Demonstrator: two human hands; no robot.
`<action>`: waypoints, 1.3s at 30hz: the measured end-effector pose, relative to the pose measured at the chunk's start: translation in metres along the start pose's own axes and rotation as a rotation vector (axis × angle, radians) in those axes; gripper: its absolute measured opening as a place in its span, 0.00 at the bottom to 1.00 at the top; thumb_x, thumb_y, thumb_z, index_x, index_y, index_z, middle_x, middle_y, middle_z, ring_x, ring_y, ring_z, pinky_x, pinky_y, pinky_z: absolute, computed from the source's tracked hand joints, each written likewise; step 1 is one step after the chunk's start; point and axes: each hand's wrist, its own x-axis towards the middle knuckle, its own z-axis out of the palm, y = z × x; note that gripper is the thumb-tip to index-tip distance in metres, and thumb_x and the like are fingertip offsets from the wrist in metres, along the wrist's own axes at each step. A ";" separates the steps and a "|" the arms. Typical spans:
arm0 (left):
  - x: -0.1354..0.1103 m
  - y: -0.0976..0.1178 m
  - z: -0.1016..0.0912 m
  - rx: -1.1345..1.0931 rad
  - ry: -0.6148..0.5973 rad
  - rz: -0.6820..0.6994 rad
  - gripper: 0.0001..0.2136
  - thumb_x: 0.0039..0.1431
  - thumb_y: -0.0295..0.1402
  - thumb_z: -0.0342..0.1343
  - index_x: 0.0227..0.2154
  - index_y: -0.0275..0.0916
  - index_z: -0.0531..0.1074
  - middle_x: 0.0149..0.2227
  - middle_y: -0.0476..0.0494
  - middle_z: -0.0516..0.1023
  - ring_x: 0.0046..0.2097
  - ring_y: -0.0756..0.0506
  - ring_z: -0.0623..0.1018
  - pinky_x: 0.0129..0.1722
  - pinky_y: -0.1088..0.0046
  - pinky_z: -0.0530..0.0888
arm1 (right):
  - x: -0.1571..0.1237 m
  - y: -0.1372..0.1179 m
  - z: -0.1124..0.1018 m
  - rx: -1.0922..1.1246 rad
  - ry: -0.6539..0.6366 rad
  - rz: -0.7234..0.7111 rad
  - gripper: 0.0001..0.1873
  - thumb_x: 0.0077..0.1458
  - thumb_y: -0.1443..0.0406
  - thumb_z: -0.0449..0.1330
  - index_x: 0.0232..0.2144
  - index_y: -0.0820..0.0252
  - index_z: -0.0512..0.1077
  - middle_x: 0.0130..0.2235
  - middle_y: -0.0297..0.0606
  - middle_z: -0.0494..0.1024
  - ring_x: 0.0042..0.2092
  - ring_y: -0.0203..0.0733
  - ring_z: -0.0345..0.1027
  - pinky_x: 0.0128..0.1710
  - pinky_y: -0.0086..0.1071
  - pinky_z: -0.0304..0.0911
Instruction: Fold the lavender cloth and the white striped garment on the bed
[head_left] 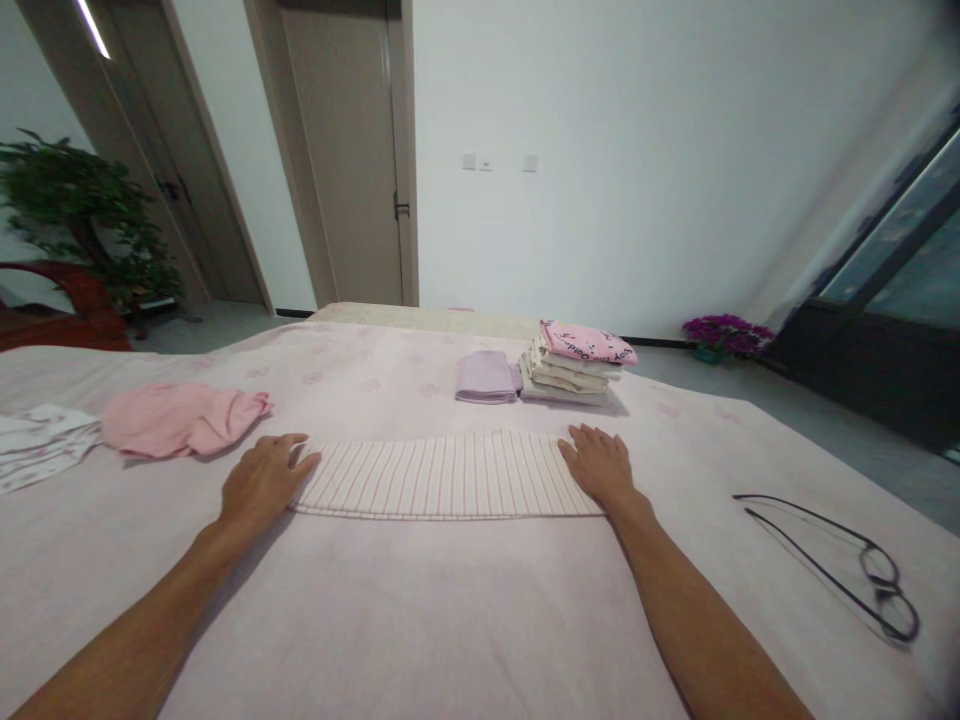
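A striped cloth point(442, 478), cream with thin reddish lines, lies folded into a long flat strip in front of me. At its left end rests my left hand point(262, 478), fingers apart, thumb and fingertips by the cloth's edge. My right hand point(600, 465) lies flat over the opposite end with its fingers spread. Beyond the strip sits a small folded lilac cloth point(487, 377). It touches a stack of folded cream cloths point(566, 375), topped by a folded pink printed cloth point(589, 342).
A crumpled pink garment point(180, 418) and a white patterned cloth point(45, 440) lie at the left. Black-framed glasses point(877, 590) rest at the right on the pale pink table cover point(420, 620). Purple flowers point(727, 332) stand beyond the table.
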 end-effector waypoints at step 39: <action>-0.009 -0.022 -0.030 -0.059 -0.269 0.485 0.06 0.54 0.33 0.51 0.33 0.42 0.72 0.37 0.46 0.74 0.37 0.45 0.74 0.37 0.71 0.67 | 0.003 0.002 -0.005 0.034 0.000 -0.017 0.25 0.68 0.53 0.45 0.59 0.56 0.67 0.62 0.47 0.68 0.60 0.53 0.63 0.61 0.50 0.48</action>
